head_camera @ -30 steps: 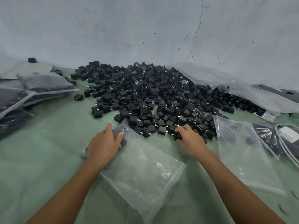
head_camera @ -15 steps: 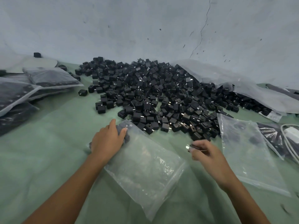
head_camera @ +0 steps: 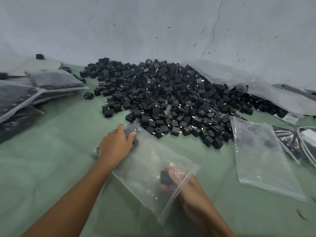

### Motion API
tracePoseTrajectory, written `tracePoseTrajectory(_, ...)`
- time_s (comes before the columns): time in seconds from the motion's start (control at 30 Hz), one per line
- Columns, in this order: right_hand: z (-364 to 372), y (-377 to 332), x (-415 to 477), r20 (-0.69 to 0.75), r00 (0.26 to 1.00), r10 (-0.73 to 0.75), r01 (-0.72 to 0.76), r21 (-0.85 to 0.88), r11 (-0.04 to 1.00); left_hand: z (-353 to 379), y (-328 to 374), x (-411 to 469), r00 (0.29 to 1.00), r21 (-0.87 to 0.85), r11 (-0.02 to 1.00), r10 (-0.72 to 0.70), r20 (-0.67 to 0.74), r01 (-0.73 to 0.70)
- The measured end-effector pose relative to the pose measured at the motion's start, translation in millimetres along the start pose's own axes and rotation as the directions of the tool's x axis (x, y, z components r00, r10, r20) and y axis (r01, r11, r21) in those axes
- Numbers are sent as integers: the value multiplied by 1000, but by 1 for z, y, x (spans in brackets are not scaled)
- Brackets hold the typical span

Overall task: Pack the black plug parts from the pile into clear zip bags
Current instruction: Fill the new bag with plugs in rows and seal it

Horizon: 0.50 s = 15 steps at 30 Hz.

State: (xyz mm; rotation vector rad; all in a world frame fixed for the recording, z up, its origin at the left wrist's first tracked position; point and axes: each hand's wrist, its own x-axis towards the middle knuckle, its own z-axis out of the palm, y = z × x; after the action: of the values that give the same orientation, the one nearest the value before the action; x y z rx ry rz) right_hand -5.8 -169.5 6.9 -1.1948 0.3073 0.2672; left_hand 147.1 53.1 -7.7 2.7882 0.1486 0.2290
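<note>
A big pile of black plug parts (head_camera: 171,100) covers the far middle of the green table (head_camera: 51,151). A clear zip bag (head_camera: 147,161) lies slantwise in front of it. My left hand (head_camera: 116,144) rests on the bag's far end, over a few plug parts inside. My right hand (head_camera: 186,185) has its fingers pushed into the bag's near opening and holds a black plug part (head_camera: 165,178) inside the plastic. A second clear zip bag (head_camera: 261,159) lies flat to the right.
Filled bags of plug parts (head_camera: 22,96) are stacked at the left edge. A large plastic sheet (head_camera: 256,89) lies over the pile's right side. White cables (head_camera: 307,142) and a dark bag lie at the far right. A grey wall rises behind the pile.
My right hand left the pile with plug parts, drew back towards me and slid into the bag's near opening. My left hand stayed on the bag's far end.
</note>
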Motion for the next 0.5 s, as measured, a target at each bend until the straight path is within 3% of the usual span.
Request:
tracePoseTrajectory(0.1,28,-2,26,106,993,56,-81,252,964,0,0,-1,1000,-8,1000,17,-17,-17)
tracePoseTrajectory(0.17,47,-5,46,95,993,74,-101,319,942,-1,0,0,999,-5,1000,20,-25,-20)
tracePoseTrajectory(0.3,71,-15,79,4,991,-134,134,-8,991,0,-1,0,999,-7,1000,18,-29,-18)
tracePoseTrajectory(0.43,88,-17,96,132,948,-290,295,-17,955,1,-2,0,999,-16,1000,26,-37,-26)
tracePoseTrajectory(0.5,91,-15,103,75,934,-350,358,-183,916,2,-2,1,999,-25,999,29,-38,-30)
